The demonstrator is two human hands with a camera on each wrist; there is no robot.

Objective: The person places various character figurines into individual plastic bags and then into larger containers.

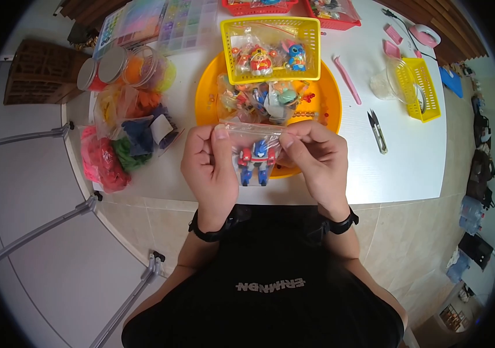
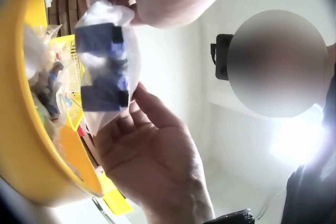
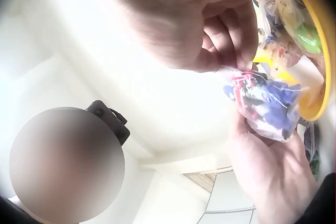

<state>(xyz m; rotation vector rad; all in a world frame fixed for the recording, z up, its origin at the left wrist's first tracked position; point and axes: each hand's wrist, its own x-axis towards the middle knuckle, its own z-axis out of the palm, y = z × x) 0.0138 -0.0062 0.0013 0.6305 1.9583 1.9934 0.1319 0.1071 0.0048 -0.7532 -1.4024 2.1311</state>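
Observation:
A clear zip bag (image 1: 253, 132) with a red and blue robot figure (image 1: 257, 161) inside hangs between both hands, over the near edge of the round orange tray (image 1: 331, 95). My left hand (image 1: 215, 168) pinches the bag's upper left corner between thumb and curled fingers. At the upper right corner, my right hand (image 1: 317, 162) pinches it the same way. From below, the left wrist view shows the figure's blue legs (image 2: 105, 90) through the plastic. Behind the bag, more bagged toys (image 1: 259, 98) lie in the tray.
A yellow basket (image 1: 230, 49) of bagged figures stands at the tray's far side. Jars (image 1: 114, 65) and colourful bags (image 1: 105, 156) crowd the left. To the right are pink tweezers (image 1: 347, 81), thread snips (image 1: 378, 132), a clear cup (image 1: 387, 81) and another yellow basket (image 1: 430, 95).

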